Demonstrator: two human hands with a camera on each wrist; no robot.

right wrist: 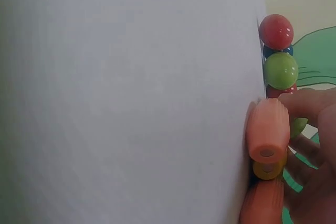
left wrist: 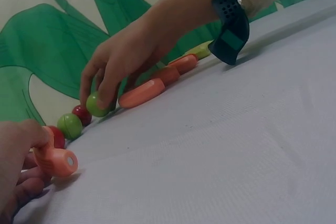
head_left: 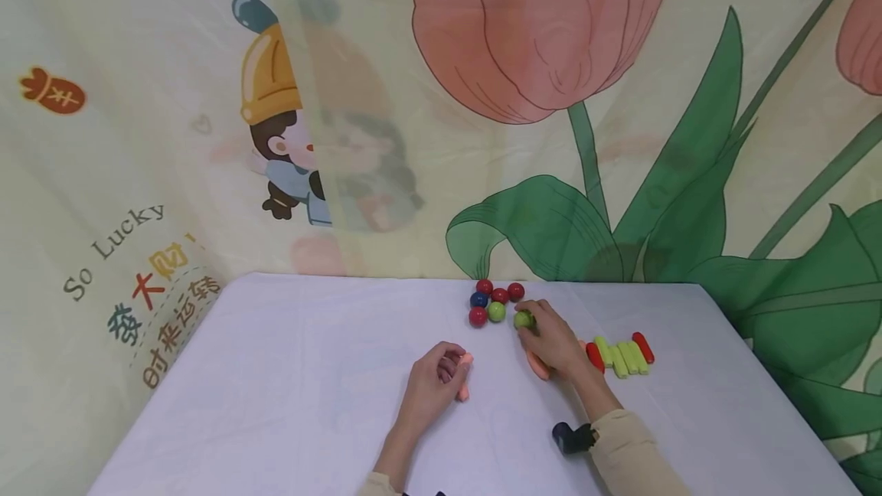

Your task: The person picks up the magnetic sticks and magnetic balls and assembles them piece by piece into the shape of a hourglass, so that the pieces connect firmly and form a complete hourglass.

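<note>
Green ball (head_left: 523, 319): on the bench (head_left: 289, 373), just right of the ball cluster (head_left: 493, 302).
Right hand (head_left: 554, 343): grip pinched on that ball, fingertips curled over it.
Left hand (head_left: 430, 383): grip closed round an orange peg (head_left: 465, 381), well left of the cluster.
Peg row (head_left: 620, 355): right of the cluster.

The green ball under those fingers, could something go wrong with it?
Maybe. The right hand pinches the green ball with fingertips only, so it might slip and roll. The other balls lie loose right beside it near the table's far edge; a bump could send them off. The left hand holds an orange stick.
</note>
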